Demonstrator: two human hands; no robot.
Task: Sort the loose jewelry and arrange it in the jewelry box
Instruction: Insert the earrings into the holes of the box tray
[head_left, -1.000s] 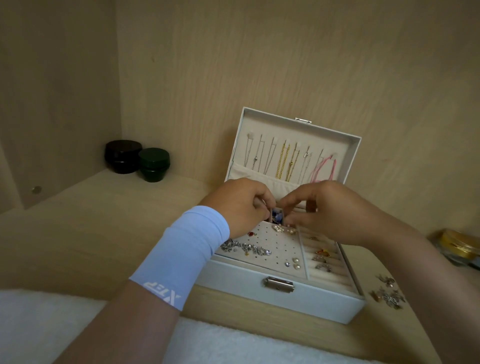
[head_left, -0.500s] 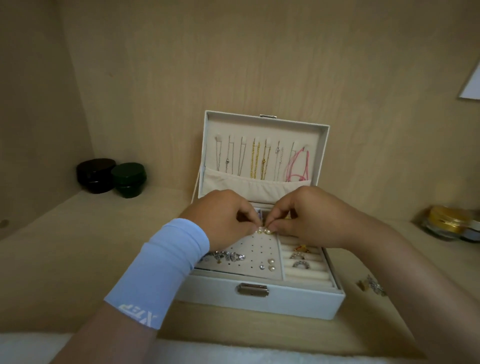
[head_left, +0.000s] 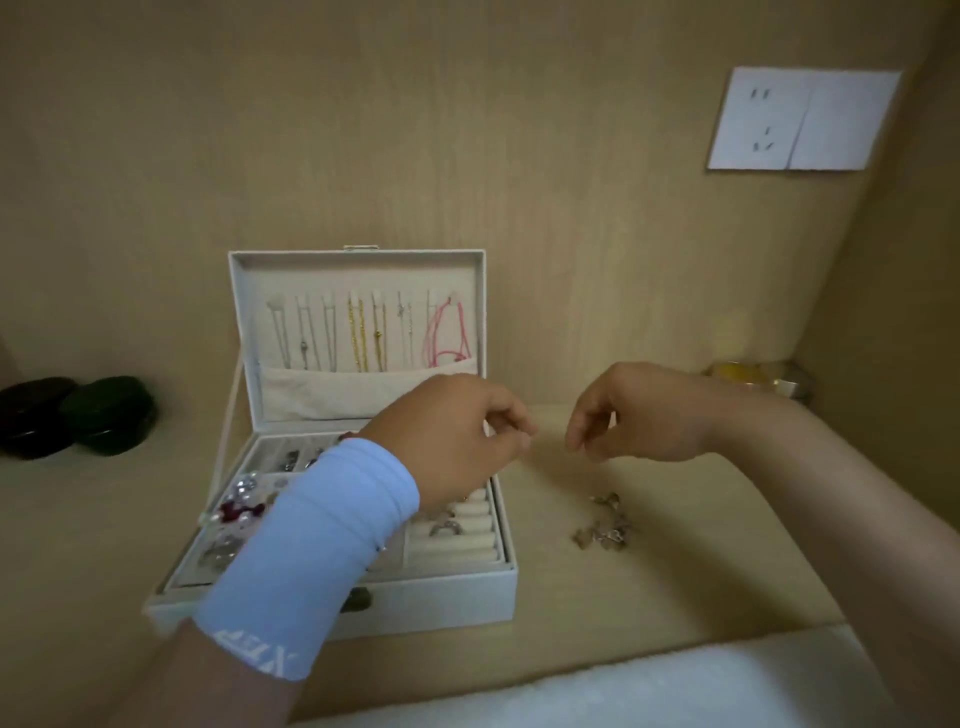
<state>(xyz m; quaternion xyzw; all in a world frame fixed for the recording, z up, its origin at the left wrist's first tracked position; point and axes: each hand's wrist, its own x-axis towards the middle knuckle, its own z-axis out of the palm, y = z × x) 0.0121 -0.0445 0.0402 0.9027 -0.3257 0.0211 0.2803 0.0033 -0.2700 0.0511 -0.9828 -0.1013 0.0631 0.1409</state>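
Both hands are up by the jewelry box (head_left: 441, 605) right now. Left hand (head_left: 457, 441) hovers over the box's right rear corner with its fingertips bunched, too blurry for me to tell if it's pinching anything. Right hand (head_left: 639, 415) is further right of the box, fingers loosely curled, nothing in them that I can see. The loose jewelry (head_left: 605, 527) is a small pile right of the box, below that hand. My guess is a pick comes next: drop straight down, pinch one piece only, and lift slowly so nothing tangled drags along.
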